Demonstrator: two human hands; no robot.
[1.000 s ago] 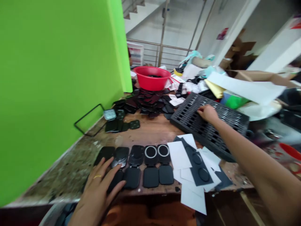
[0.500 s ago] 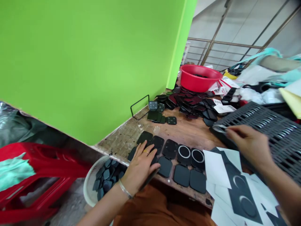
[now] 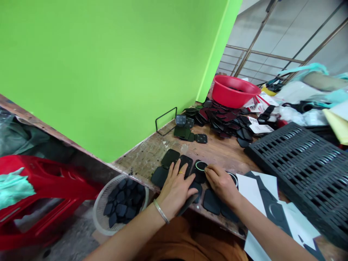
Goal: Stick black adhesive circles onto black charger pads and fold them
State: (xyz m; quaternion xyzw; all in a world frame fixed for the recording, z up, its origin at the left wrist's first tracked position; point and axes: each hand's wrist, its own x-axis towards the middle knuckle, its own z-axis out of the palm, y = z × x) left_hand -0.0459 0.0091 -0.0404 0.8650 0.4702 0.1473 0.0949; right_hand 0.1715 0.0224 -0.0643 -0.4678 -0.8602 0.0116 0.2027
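Black square plates lie in two rows along the front of the wooden table; one plate (image 3: 170, 157) is at the row's left end. My left hand (image 3: 178, 186) rests over the plates with its fingers spread, and a dark flat piece (image 3: 187, 205) shows under its thumb side. My right hand (image 3: 221, 181) pinches a thin pale ring (image 3: 201, 166) at its right edge, over a black plate in the back row. Another white ring (image 3: 233, 178) lies on a plate, partly hidden behind my right hand.
A black slotted tray (image 3: 301, 174) lies at right, beside white sheets (image 3: 251, 190). A red basin (image 3: 233, 92) stands behind a heap of dark plates (image 3: 225, 117). A white basket (image 3: 98, 214) of dark pieces is below the table edge. A green panel (image 3: 108, 72) rises at left.
My right hand has moved left from the slotted tray to the back row of plates, bringing the ring with it. My left hand stays over the plates. The view has shifted slightly.
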